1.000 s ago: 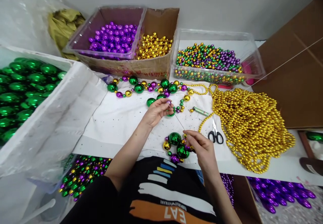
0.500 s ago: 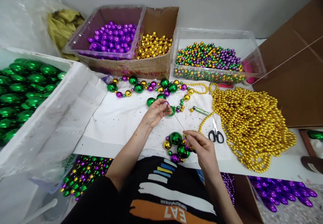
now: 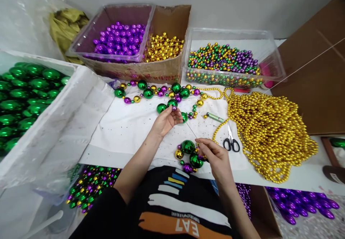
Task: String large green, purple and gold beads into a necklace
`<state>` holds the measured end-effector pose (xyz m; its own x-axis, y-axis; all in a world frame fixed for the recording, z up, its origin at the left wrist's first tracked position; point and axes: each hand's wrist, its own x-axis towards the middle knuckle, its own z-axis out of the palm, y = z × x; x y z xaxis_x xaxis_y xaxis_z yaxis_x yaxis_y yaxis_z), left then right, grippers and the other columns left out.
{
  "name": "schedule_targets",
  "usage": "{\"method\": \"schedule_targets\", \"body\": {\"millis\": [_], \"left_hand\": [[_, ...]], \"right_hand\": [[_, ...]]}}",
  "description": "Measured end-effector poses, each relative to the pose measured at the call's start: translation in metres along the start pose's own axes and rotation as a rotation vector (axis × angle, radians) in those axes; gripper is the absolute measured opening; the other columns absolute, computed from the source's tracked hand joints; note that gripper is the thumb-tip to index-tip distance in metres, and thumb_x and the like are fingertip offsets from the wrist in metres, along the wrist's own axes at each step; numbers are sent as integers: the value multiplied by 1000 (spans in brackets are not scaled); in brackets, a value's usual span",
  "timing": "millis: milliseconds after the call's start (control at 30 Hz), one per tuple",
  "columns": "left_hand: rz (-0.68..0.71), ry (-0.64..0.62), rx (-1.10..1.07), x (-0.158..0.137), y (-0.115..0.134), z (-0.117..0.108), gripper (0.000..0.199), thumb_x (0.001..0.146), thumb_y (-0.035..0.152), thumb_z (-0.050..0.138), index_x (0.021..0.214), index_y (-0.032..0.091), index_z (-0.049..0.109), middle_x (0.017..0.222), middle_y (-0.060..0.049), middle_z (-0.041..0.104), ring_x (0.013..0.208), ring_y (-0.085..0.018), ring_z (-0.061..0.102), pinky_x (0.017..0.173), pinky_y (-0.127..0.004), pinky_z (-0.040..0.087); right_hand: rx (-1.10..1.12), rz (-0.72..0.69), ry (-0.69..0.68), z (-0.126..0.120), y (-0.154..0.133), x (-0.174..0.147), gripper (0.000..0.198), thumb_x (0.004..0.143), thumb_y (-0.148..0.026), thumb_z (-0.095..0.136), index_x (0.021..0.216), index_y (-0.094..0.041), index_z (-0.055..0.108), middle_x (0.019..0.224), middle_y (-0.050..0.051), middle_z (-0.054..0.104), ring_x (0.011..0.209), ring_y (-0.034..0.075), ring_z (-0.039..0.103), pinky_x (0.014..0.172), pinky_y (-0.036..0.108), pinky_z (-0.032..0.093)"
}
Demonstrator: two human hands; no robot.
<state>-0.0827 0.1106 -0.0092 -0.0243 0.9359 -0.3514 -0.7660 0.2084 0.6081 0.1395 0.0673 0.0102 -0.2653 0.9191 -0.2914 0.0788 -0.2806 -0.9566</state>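
My left hand [image 3: 165, 121] is closed in a pinch, with a small purple bead [image 3: 174, 108] at its fingertips. A thin string [image 3: 190, 128] runs taut from there down to my right hand [image 3: 215, 155], whose thumb and fingers are pinched on it. Just left of the right hand, a bunch of strung beads with large green balls [image 3: 188, 146] lies on the white cloth [image 3: 115, 135]. More large green balls [image 3: 161, 108] of a strand lie behind the left hand. Black-handled scissors [image 3: 230, 140] and a green lighter [image 3: 215, 117] lie right of the hands.
A heap of gold bead strands [image 3: 272, 135] covers the right side. Behind stand a clear bin of purple balls [image 3: 107, 57], a cardboard box with gold balls [image 3: 167, 68] and a clear tray of mixed beads [image 3: 231, 75]. A white foam box [image 3: 61, 104] holds green balls on the left.
The left fingers have shifted on the purple bead, which now sits slightly higher and further left at the fingertips. The right hand is almost unmoved.
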Motion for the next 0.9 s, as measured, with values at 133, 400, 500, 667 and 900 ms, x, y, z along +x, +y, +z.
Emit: {"method": "schedule_targets", "body": {"millis": [133, 400, 500, 667, 900], "left_hand": [[6, -12, 21, -1, 0, 0, 36, 92, 46, 59, 82, 13, 66, 73, -5, 68, 67, -13, 66, 65, -25, 57], [31, -50, 111, -6, -1, 2, 37, 89, 50, 63, 82, 14, 66, 74, -5, 68, 67, -15, 65, 64, -27, 56], [56, -73, 159, -6, 0, -1, 39, 87, 52, 64, 81, 14, 66, 73, -5, 67, 69, -16, 66, 64, -28, 56], [148, -97, 439, -13, 14, -2, 37, 81, 50, 71, 75, 14, 67, 71, -6, 68, 67, -15, 65, 67, -28, 55], [350, -173, 708, -38, 32, 18, 24, 89, 39, 65, 96, 20, 78, 112, -10, 71, 100, -20, 66, 83, -31, 55]], "right_hand": [[-15, 9, -5, 1, -1, 1, 21, 83, -36, 68, 94, -22, 77, 61, -1, 60, 59, 14, 54, 56, 26, 41], [-37, 16, 0, 5, 0, 3, 21, 82, -38, 69, 94, -22, 77, 60, -1, 59, 59, 15, 53, 55, 26, 40], [-53, 8, -11, 4, -1, 2, 22, 83, -39, 68, 94, -22, 77, 59, -1, 58, 58, 15, 53, 54, 27, 39], [-100, -5, -79, 6, -8, 8, 22, 84, -38, 65, 94, -21, 75, 59, -1, 57, 57, 14, 51, 52, 26, 37], [-39, -143, -263, 34, -31, 34, 24, 90, -40, 61, 105, -23, 65, 68, -2, 61, 66, 16, 59, 65, 28, 46]]}}
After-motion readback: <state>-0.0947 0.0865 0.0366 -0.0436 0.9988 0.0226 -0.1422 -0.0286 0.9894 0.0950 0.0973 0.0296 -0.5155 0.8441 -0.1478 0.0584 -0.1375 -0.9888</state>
